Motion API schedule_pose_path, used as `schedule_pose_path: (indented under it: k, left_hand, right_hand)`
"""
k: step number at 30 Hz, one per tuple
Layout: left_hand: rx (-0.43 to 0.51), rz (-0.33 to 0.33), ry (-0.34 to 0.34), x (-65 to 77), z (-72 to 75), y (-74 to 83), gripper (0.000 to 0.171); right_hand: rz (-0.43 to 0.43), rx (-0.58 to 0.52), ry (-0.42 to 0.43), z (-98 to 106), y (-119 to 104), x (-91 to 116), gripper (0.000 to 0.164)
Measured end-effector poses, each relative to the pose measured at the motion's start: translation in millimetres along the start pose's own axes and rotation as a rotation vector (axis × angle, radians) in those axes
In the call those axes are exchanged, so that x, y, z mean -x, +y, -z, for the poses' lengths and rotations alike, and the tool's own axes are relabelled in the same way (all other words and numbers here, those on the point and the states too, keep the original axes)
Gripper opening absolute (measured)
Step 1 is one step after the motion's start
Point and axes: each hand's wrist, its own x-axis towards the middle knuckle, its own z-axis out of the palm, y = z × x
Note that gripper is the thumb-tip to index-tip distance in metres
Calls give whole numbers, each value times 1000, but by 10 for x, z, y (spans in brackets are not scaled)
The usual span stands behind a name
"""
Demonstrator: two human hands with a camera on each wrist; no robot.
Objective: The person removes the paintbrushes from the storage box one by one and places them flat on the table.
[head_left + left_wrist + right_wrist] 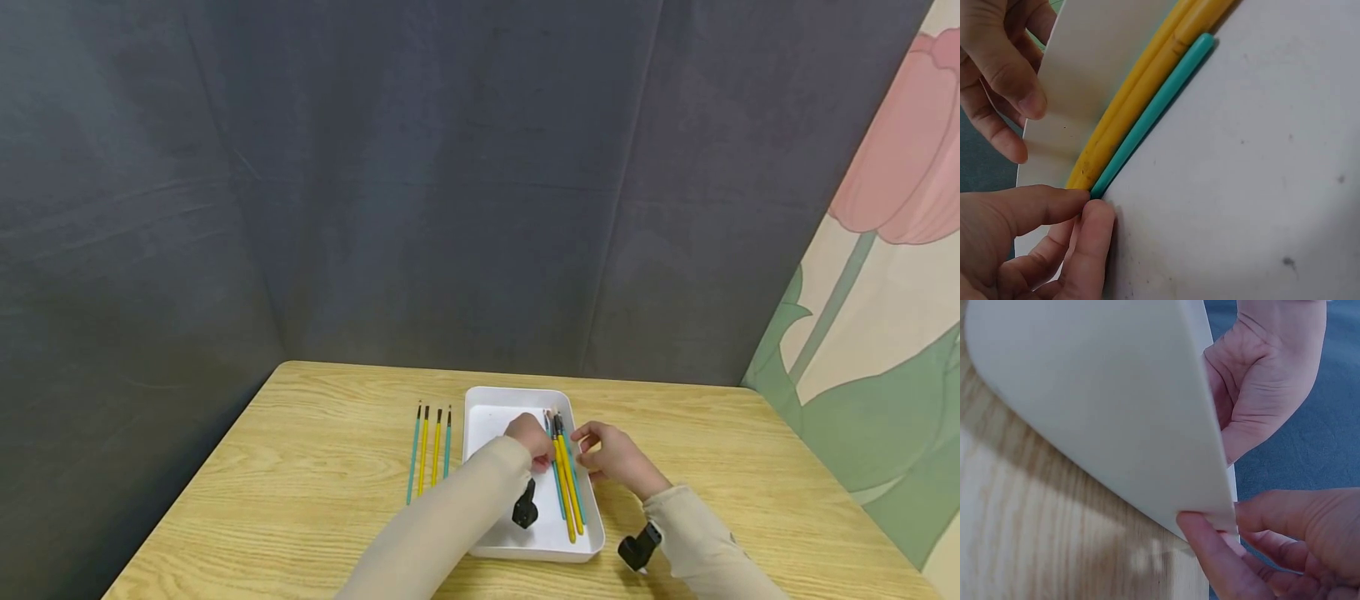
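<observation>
In the left wrist view, the thumb and a finger of my left hand (1041, 237) pinch one end of a teal paintbrush (1154, 115). Beside it, two yellow paintbrushes (1125, 103) lie along the wall of a white tray (1260, 125). My left arm crosses over the tray in the head view. At the tray's right rim, my right hand (618, 457) holds the edge, one finger against the outer wall (1116, 412) in the right wrist view. Another teal paintbrush (579, 492) lies nearest that right wall.
Left of the tray, teal and yellow paintbrushes (436, 446) stand in a spaced row on the wooden table (300, 467), their lower ends partly behind my left sleeve (450, 517). A dark curtain (450, 208) hangs behind the table. A flower-painted wall (885, 333) is at the right.
</observation>
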Motion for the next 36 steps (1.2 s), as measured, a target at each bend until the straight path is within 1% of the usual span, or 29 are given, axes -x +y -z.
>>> schedule_pose_path:
  k: [5, 10, 12, 16, 21, 25, 28, 36]
  left_hand:
    - [-29, -16, 7, -19, -20, -13, 14]
    - [-88, 1, 7, -21, -21, 1, 21]
    - [-100, 11, 0, -24, -16, 13, 21]
    - [-135, 8, -5, -27, -16, 32, 21]
    - [-159, 3, 11, -10, -31, 41, 19]
    - [-216, -20, 27, 19, -34, 43, 17]
    - [-237, -36, 32, 26, -32, 46, 19]
    - [-293, -74, 56, -1, -39, 44, 17]
  right_hand:
    - [1, -6, -2, 0, 6, -8, 28]
    - [-12, 0, -6, -6, 7, -18, 28]
    - [-13, 2, -8, -6, 6, -18, 28]
    - [-4, 8, -5, -3, 12, -17, 28]
    - [6, 5, -2, -6, 25, -20, 27]
    - [4, 5, -5, -8, 37, -25, 27]
    - [2, 5, -3, -14, 47, -32, 27]
    - [8, -2, -3, -13, 37, -23, 27]
